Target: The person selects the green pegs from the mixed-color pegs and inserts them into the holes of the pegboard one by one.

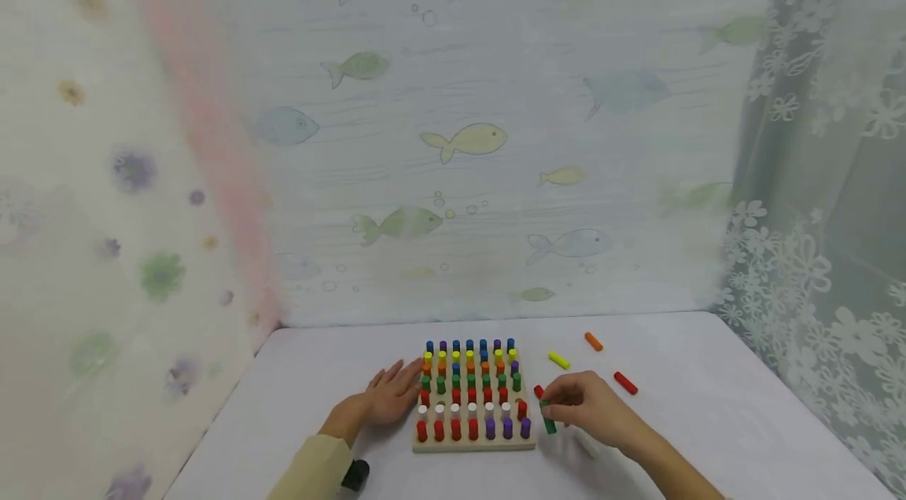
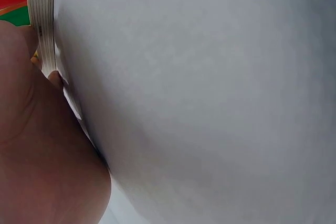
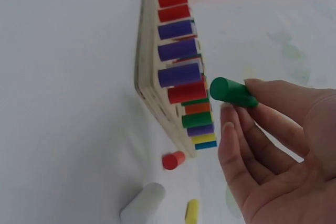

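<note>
A wooden pegboard stands on the table, set with rows of coloured pegs: blue, purple, yellow, orange, green, red and white. My left hand lies at the board's left edge with fingers fairly straight. In the left wrist view its palm side is beside the board's wooden edge. Just off the board's right side, my right hand pinches a green peg between thumb and fingers, above the table. Bare holes show in the red row, and a red peg ends the white row.
Loose on the table to the right lie a yellow peg, an orange peg and a red peg. Another red peg and a white peg lie near the right hand. A black object is by the left sleeve.
</note>
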The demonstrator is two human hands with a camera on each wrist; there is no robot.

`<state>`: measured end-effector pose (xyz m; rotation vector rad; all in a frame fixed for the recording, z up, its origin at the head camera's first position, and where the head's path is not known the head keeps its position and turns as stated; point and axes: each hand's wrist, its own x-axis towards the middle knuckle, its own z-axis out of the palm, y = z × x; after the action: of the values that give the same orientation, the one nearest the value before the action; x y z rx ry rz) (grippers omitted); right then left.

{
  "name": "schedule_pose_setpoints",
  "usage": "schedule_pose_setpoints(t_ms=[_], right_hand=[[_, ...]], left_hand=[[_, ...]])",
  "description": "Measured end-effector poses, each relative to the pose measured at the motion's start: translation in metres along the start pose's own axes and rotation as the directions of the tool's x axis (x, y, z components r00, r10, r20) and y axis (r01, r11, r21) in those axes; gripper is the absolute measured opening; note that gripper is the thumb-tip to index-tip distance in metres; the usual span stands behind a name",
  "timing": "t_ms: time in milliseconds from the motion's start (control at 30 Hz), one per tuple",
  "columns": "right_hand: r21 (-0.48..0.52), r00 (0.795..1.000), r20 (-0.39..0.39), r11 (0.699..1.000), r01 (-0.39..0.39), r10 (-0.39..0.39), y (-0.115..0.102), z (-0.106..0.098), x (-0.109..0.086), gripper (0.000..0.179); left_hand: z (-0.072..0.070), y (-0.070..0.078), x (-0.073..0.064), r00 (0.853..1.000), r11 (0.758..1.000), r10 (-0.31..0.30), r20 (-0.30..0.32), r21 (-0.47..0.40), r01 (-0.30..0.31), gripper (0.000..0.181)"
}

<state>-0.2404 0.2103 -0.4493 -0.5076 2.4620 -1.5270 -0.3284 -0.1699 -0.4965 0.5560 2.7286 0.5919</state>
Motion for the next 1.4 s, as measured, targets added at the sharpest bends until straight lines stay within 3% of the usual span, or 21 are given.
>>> schedule_pose_setpoints(t_ms=[167,333,433,633,800,1167,1400], right_hand=[[0.008,0.994,-0.104,1.0,-0.009,0.01,-0.001,0.0,0.009,0.025],[-0.054,0.977,-0.212,0.998,0.028,-0.039,0.002,0.004,0.021,0.019],[-0.102,0.968,-0.237,0.993,0.055,-0.078,0.004,0.007,0.028,0.015],[-0.191,0.967,-0.21,0.976,0.105,-0.145,0.005,0.012,0.038,0.014],[-0.247,0.972,-0.178,0.963,0.109,-0.155,0.007,0.014,0.043,0.01],[-0.282,0.974,-0.131,0.949,0.14,-0.182,0.009,0.016,0.045,0.01],[-0.295,0.976,-0.111,0.944,0.15,-0.19,0.013,0.019,0.047,0.007]], left_hand=[[0.003,-0.003,0.004,1.0,1.0,-0.005,-0.007,0.005,0.005,0.066],[0.001,-0.002,0.003,1.0,1.0,0.001,0.006,0.004,-0.001,0.067],[-0.001,0.002,0.001,1.0,1.0,-0.009,0.017,0.014,0.008,0.064],[-0.007,0.008,-0.004,1.0,1.0,-0.016,0.006,0.019,0.015,0.059],[-0.005,0.008,-0.002,1.0,1.0,-0.013,0.009,0.011,0.013,0.059],[0.006,-0.009,0.011,1.0,1.0,-0.001,-0.006,0.018,0.001,0.069],[0.005,-0.008,0.008,1.0,1.0,0.009,-0.016,0.006,-0.009,0.069]])
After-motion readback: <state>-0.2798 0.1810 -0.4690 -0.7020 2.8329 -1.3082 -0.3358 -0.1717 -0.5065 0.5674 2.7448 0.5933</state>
